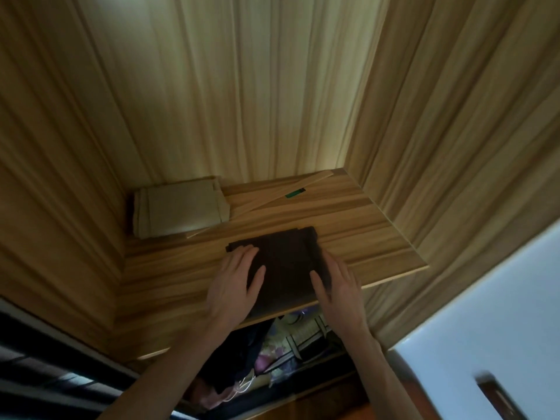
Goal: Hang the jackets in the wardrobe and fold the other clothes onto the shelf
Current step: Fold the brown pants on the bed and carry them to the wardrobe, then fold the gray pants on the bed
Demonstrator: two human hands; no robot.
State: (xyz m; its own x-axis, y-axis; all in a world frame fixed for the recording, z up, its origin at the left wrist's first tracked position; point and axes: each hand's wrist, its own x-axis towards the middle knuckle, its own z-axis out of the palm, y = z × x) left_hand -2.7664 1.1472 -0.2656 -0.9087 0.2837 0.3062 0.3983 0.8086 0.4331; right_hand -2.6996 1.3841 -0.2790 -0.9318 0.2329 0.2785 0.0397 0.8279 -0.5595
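Note:
A dark folded garment [286,262] lies flat on the wooden wardrobe shelf [357,225], near its front edge. My left hand [235,281] rests on the garment's left part with fingers straight and spread. My right hand [336,286] lies along the garment's right edge, fingers straight, thumb on the cloth. Neither hand grips the cloth. Both forearms reach up from below the shelf.
A flat beige cardboard package [181,207] sits in the shelf's back left corner. A thin wooden strip [285,194] and a small green object [295,193] lie at the back. Wood panels enclose the shelf. Below it hang or lie several clothes [266,359].

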